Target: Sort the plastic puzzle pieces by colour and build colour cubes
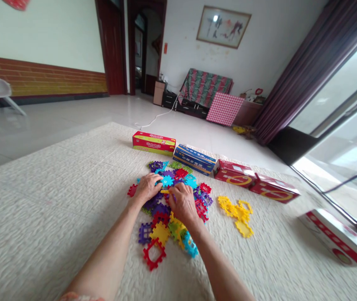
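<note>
A heap of colourful plastic interlocking building pieces lies on the pale quilted mat, with notched edges and frame-like shapes. My left hand (149, 187) rests over the heap's left side, its fingers bent and its thumb apart from the forefinger. A light blue piece (167, 181) lies right at its fingertips. On the right side of the heap, my right hand (183, 201) has its fingers curled down around the end of a yellow piece (165, 191), seen nearly edge-on. Nearer to me are a red frame piece (154, 254) and a yellow square piece (160, 233). My palms hide part of the heap.
Apart on the right lies a small group of yellow pieces (241, 213). Behind the heap stand a red-and-green box (154, 143), a blue box (194, 159) and two dark red boxes (234, 173). A white-and-red box (338, 236) sits at far right on the mat (56, 209).
</note>
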`<state>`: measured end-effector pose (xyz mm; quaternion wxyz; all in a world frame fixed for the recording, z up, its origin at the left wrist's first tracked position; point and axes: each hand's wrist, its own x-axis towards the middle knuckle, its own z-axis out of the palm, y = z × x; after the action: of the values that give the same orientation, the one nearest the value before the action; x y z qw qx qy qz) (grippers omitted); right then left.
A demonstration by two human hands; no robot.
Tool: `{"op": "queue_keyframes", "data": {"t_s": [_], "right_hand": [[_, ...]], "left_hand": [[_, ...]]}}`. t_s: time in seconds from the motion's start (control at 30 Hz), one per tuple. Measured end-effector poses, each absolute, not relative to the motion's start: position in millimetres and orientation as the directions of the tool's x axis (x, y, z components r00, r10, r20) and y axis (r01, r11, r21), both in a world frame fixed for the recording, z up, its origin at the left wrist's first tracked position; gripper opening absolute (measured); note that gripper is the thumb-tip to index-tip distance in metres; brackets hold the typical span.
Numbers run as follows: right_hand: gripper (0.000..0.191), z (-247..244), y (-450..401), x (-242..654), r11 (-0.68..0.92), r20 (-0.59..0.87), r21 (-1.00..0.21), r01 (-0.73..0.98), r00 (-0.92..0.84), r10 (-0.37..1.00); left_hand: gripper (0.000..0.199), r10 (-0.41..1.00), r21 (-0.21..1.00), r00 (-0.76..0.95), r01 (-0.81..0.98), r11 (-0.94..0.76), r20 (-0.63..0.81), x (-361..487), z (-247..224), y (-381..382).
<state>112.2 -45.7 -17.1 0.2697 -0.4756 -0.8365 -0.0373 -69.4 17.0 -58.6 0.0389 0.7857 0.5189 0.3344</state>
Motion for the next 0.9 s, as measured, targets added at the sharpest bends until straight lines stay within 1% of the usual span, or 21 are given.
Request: {"op": "queue_keyframes", "data": {"t_s": [0.07,0.17,0.27,0.37,0.43,0.5,0.53,0.57,0.6,0.67,0.73,0.77,0.8,0.83,0.9], "right_hand": [[0.02,-16.1,-49.2,127.2,0.576,0.574,-0.243,0.781,-0.363,0.734],[0.022,-16.4,-53.6,161.4,0.526,0.669,-0.372,0.765,-0.171,0.723],[0.026,-19.3,-57.4,212.5,0.38,0.664,-0.493,0.782,0.057,0.745],[0.033,-26.5,-62.8,269.9,0.129,0.595,-0.569,0.812,0.299,0.745],[0.035,-33.4,-67.6,299.7,-0.023,0.503,-0.594,0.804,0.394,0.769],[0.037,-39.5,-73.1,314.0,-0.111,0.521,-0.551,0.827,0.445,0.729],[0.037,-41.3,-76.1,313.9,-0.114,0.559,-0.527,0.842,0.444,0.701],[0.037,-41.9,-79.3,309.0,-0.082,0.603,-0.509,0.857,0.423,0.676],[0.034,-41.0,-82.8,299.5,-0.015,0.641,-0.498,0.867,0.38,0.667],[0.026,-35.5,-91.5,270.1,0.202,0.665,-0.507,0.838,0.231,0.71],[0.023,-27.1,-102.7,234.6,0.436,0.611,-0.512,0.74,-0.043,0.79],[0.023,-22.9,-109.0,217.7,0.518,0.574,-0.507,0.689,-0.179,0.799],[0.026,-19.5,-115.4,202.6,0.571,0.52,-0.497,0.654,-0.302,0.799],[0.031,-17.2,-121.5,190.1,0.604,0.481,-0.476,0.64,-0.386,0.788],[0.044,-16.0,-131.6,173.7,0.608,0.393,-0.441,0.66,-0.468,0.792]], "left_hand": [[0.024,0.841,0.398,0.239,0.796,-0.456,0.485,-68.8,-58.0,16.4],[0.024,0.838,0.391,0.247,0.797,-0.461,0.486,-68.9,-58.5,15.7],[0.024,0.827,0.385,0.269,0.786,-0.485,0.493,-70.8,-58.9,15.5],[0.024,0.813,0.333,0.309,0.797,-0.504,0.493,-71.4,-54.5,14.4],[0.025,0.797,0.283,0.333,0.808,-0.517,0.504,-68.5,-47.5,12.5],[0.026,0.765,0.246,0.372,0.794,-0.555,0.525,-61.7,-38.6,9.3],[0.026,0.748,0.238,0.396,0.778,-0.582,0.532,-56.7,-34.3,7.3],[0.027,0.732,0.237,0.42,0.758,-0.608,0.536,-50.9,-30.7,5.1],[0.027,0.721,0.241,0.441,0.738,-0.63,0.535,-44.5,-28.3,2.6],[0.027,0.709,0.254,0.472,0.708,-0.659,0.524,-30.6,-27.8,-2.7],[0.026,0.705,0.261,0.489,0.694,-0.671,0.513,-17.3,-33.7,-8.2],[0.025,0.705,0.262,0.489,0.693,-0.671,0.514,-11.6,-38.3,-11.0],[0.025,0.705,0.261,0.483,0.696,-0.669,0.519,-6.8,-43.3,-13.7],[0.025,0.704,0.262,0.474,0.698,-0.666,0.529,-3.0,-48.2,-16.2],[0.026,0.704,0.274,0.455,0.697,-0.663,0.546,1.6,-55.7,-20.5]]}}
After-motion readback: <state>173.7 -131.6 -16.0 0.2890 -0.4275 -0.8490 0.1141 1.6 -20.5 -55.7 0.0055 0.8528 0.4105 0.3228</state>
